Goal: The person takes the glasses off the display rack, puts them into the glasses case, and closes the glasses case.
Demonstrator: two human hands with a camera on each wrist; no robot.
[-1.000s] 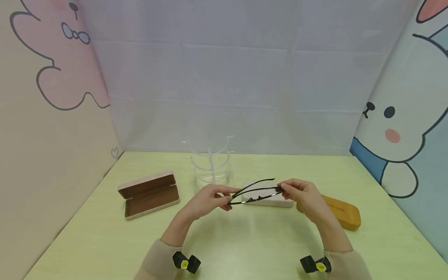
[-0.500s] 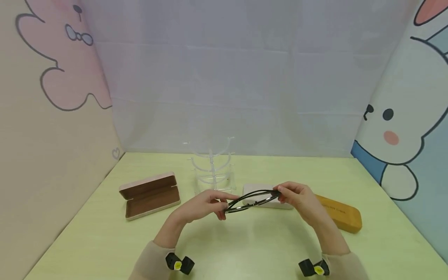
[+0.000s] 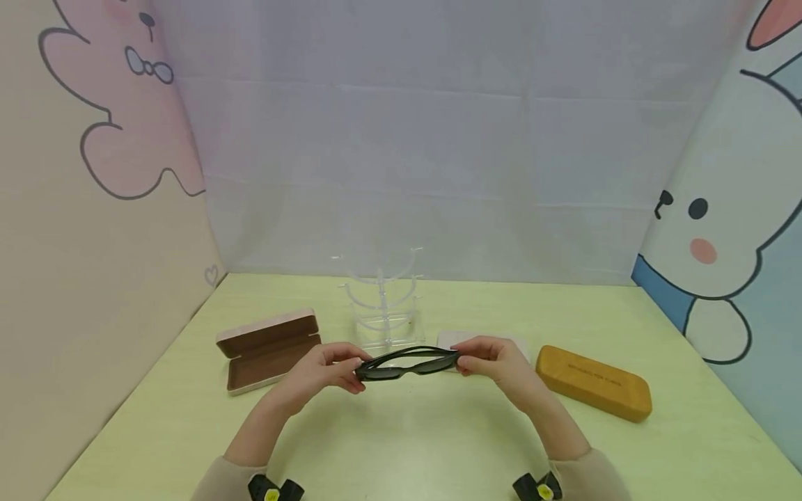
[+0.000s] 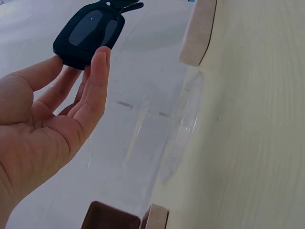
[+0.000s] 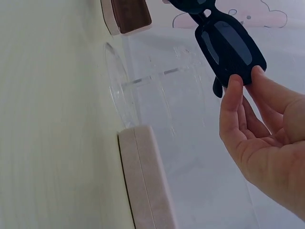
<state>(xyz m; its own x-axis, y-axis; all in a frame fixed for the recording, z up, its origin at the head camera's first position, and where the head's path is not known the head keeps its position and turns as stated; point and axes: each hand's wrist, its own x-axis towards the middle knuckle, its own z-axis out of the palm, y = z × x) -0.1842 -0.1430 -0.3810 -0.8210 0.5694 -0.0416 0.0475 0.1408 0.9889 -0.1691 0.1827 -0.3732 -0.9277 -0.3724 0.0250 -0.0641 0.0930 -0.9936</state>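
Black sunglasses (image 3: 410, 367) are held up over the table between both hands, front side toward the head camera. My left hand (image 3: 327, 372) pinches their left end between thumb and fingers; my right hand (image 3: 495, 365) pinches the right end. In the left wrist view a dark lens (image 4: 93, 31) shows above the fingertips, and in the right wrist view the other lens (image 5: 231, 45) shows beside thumb and forefinger. Behind the sunglasses stands a clear tiered display rack (image 3: 383, 306) with curved arms. A pale closed glasses case (image 3: 519, 342) is partly hidden by my right hand.
At the left lies an open glasses case (image 3: 266, 348) with brown lining, near my left hand. A mustard-yellow closed case (image 3: 595, 383) lies right of my right forearm. White cloth (image 3: 438, 139) hangs behind the table (image 3: 413, 445), with cartoon-printed panels at both sides.
Both hands have moved left and a little toward the body with the sunglasses. The sunglasses have turned from edge-on so their front and lenses show. The yellow case has come fully into view.
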